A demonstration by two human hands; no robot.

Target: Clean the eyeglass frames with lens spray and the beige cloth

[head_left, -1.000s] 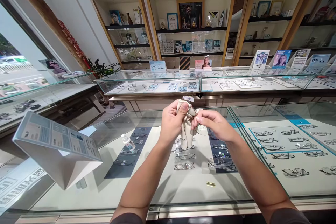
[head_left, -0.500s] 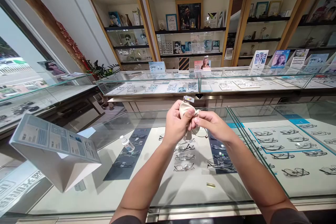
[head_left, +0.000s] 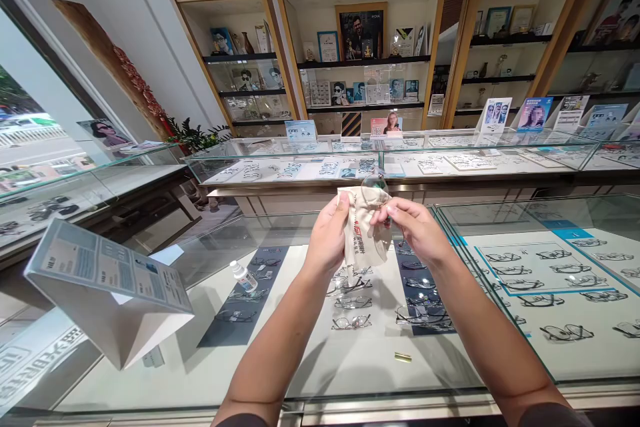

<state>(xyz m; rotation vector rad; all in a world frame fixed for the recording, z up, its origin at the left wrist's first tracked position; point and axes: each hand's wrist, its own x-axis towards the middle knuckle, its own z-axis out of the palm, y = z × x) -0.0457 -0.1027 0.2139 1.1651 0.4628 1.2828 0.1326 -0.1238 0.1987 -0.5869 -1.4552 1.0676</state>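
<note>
Both hands are raised above a glass display counter [head_left: 350,373]. My left hand [head_left: 327,237] pinches the top edge of a beige cleaning cloth [head_left: 363,237] with red print, which hangs down spread out. My right hand [head_left: 417,230] is closed on a pair of thin-rimmed eyeglasses [head_left: 376,190]; one clear lens rises above the cloth and the rest is hidden behind cloth and fingers. The two hands are close together, a little apart.
A folded paper sign [head_left: 107,287] stands on the counter at the left. A small white spray bottle [head_left: 243,275] and a small gold piece [head_left: 401,357] lie on the glass. Rows of eyeglasses [head_left: 353,300] sit inside the case. More counters and shelves stand behind.
The cloth was bunched around the glasses between both hands; now it hangs unfolded from my left hand and a lens of the glasses shows above it.
</note>
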